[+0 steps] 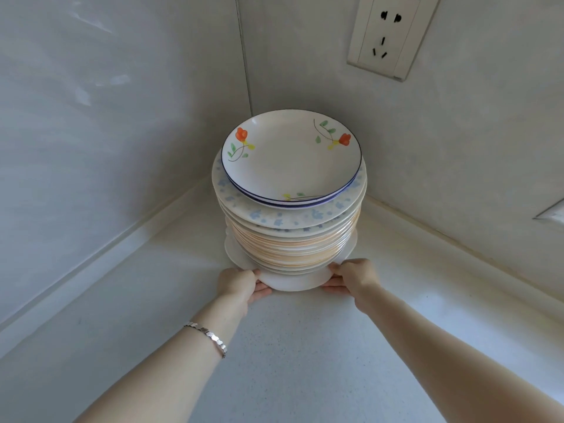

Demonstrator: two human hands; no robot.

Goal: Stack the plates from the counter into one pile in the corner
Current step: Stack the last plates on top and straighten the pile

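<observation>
The left grip (241,283) and the right grip (351,274) each clamp the near rim of the bottom plate (293,282), thumb on top of the rim and fingers curled beneath it, one at either side. That plain white plate is the widest low in the one pile (290,239), which stands near the far corner of the surface (290,346), where the two walls (122,117) meet, a little out from both. Whether the bottom plate rests on the surface or is raised just off it cannot be told. The top plate (290,157) is white with a dark blue rim and three painted sprigs, two of them with orange flowers; a second blue rim line shows directly under it, so two plates of that kind seem to lie there. Next down is one wider blue-flowered plate (320,213), whose rim sticks out all round. Below it comes a run of thin plates with pale orange edges, packed too closely to count. The pile leans slightly, its upper plates sitting further toward the corner than its lower ones. One silver bracelet (207,331) circles the left wrist. One socket (393,35) with five slots is set in the right wall, above the pile.
</observation>
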